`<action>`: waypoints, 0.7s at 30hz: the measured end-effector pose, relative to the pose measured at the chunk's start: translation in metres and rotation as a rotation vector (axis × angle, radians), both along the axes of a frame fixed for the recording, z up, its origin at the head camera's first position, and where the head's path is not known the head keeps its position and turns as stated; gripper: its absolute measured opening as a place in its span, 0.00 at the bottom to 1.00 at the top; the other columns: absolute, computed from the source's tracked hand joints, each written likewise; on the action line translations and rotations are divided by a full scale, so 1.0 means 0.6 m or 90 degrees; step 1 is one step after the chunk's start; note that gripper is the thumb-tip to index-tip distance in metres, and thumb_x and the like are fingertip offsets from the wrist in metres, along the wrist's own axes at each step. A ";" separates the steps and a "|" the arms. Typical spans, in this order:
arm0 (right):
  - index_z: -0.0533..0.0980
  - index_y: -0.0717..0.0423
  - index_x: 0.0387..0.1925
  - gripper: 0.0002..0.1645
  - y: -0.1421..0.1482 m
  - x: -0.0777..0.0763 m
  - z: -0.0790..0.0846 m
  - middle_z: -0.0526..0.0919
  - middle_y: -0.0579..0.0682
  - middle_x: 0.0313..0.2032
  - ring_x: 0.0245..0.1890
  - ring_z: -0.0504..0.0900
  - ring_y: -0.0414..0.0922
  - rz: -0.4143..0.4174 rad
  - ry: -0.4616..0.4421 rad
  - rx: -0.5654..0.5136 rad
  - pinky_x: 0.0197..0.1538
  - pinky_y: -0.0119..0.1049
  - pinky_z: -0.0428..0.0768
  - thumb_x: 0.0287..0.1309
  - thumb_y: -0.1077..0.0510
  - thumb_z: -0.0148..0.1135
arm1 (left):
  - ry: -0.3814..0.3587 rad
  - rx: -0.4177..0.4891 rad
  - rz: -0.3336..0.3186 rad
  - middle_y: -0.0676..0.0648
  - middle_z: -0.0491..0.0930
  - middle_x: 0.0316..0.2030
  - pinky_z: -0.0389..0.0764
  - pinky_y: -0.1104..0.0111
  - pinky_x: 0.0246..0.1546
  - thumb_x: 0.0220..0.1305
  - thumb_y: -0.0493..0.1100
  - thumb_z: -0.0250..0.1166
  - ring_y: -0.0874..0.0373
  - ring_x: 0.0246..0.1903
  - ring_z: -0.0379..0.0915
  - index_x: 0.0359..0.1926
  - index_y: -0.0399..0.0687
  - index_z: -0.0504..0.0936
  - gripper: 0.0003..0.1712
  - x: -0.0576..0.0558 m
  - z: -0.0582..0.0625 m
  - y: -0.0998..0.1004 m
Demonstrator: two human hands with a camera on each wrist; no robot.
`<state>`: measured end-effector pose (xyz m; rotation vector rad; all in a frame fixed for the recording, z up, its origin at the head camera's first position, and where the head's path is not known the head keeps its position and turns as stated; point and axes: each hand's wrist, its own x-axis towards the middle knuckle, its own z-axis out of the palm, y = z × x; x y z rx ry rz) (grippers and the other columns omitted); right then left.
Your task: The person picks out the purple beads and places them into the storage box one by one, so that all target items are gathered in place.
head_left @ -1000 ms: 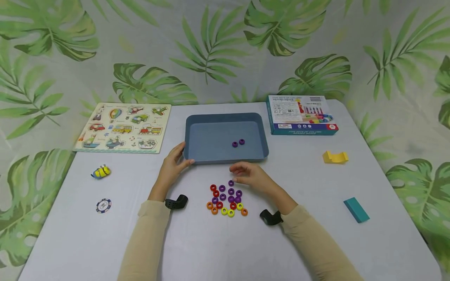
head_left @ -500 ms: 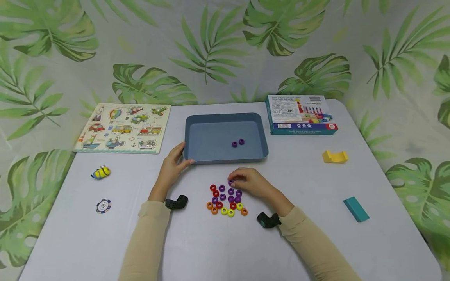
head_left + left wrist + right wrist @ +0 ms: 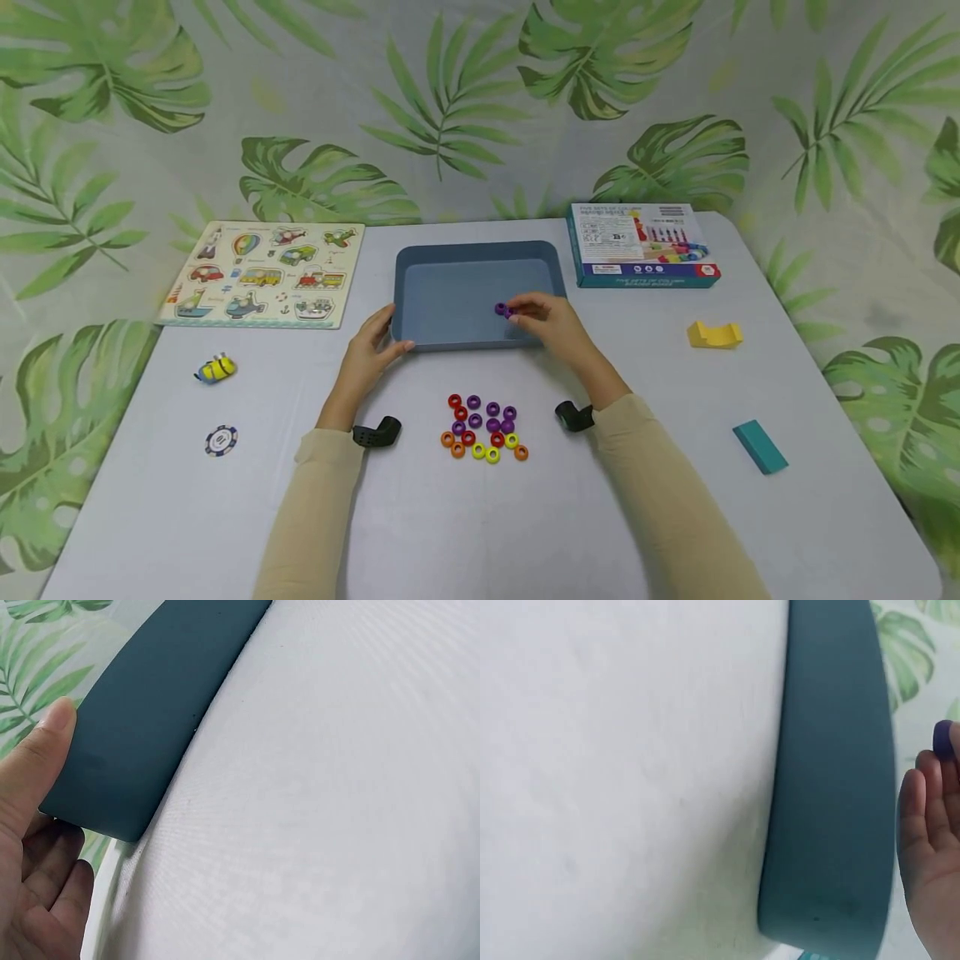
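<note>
My left hand [image 3: 366,348] holds the near left corner of the blue-grey tray [image 3: 442,292], thumb on the front side and fingers round the end. Inside the tray's right half my right hand [image 3: 555,329] pinches a purple bead [image 3: 943,740] between its fingertips. Close beside it on the tray floor lies another purple bead [image 3: 500,308]; my fingers hide the spot just right of it. In front of the tray, on the white table, is a loose group of purple beads [image 3: 492,409], red beads [image 3: 454,401], yellow beads [image 3: 492,455] and orange beads [image 3: 457,450].
A picture puzzle board [image 3: 262,275] lies at the back left, and a boxed bead set [image 3: 645,247] at the back right. At left are a bee toy [image 3: 216,367] and a poker chip [image 3: 221,440]; at right, a yellow block [image 3: 716,336] and a teal block [image 3: 761,447].
My right hand has come down to the farthest purple bead of the group, pinched it and carried it up over the tray. The left hand stays on the tray corner.
</note>
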<state>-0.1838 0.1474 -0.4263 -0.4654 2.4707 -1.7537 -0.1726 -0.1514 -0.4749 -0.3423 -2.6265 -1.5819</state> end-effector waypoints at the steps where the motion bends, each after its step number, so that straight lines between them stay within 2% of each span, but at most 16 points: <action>1: 0.74 0.60 0.38 0.14 0.003 -0.011 -0.004 0.76 0.49 0.35 0.35 0.74 0.41 -0.006 -0.005 0.012 0.39 0.31 0.75 0.46 0.58 0.58 | 0.000 0.001 0.000 0.49 0.54 0.58 0.58 0.74 0.53 0.43 0.53 0.61 0.60 0.55 0.51 0.59 0.47 0.56 0.42 0.000 0.000 0.000; 6: 0.74 0.58 0.39 0.14 0.009 -0.050 -0.014 0.76 0.49 0.37 0.37 0.73 0.42 0.003 -0.058 0.099 0.40 0.34 0.74 0.47 0.60 0.57 | -0.002 0.007 0.001 0.50 0.54 0.58 0.58 0.74 0.53 0.43 0.53 0.61 0.60 0.55 0.51 0.59 0.48 0.56 0.42 -0.001 -0.001 0.000; 9: 0.74 0.55 0.38 0.13 0.011 -0.065 -0.018 0.75 0.49 0.38 0.38 0.73 0.42 0.015 -0.092 0.151 0.41 0.35 0.73 0.47 0.59 0.57 | -0.001 0.009 -0.002 0.50 0.54 0.57 0.58 0.74 0.53 0.43 0.53 0.61 0.59 0.55 0.51 0.59 0.48 0.56 0.42 -0.002 -0.001 0.001; 12: 0.75 0.54 0.36 0.12 0.011 -0.074 -0.022 0.75 0.48 0.37 0.38 0.73 0.42 0.016 -0.117 0.176 0.40 0.37 0.72 0.46 0.59 0.58 | 0.002 0.010 -0.003 0.49 0.54 0.57 0.58 0.73 0.54 0.43 0.52 0.61 0.59 0.55 0.51 0.59 0.48 0.56 0.42 -0.002 -0.001 0.001; 21: 0.76 0.56 0.33 0.09 0.002 -0.074 -0.030 0.77 0.49 0.31 0.33 0.72 0.42 0.037 -0.087 0.224 0.36 0.34 0.72 0.45 0.62 0.59 | -0.004 0.004 0.003 0.50 0.54 0.58 0.58 0.73 0.54 0.43 0.53 0.61 0.59 0.55 0.51 0.60 0.49 0.55 0.42 0.000 0.000 0.002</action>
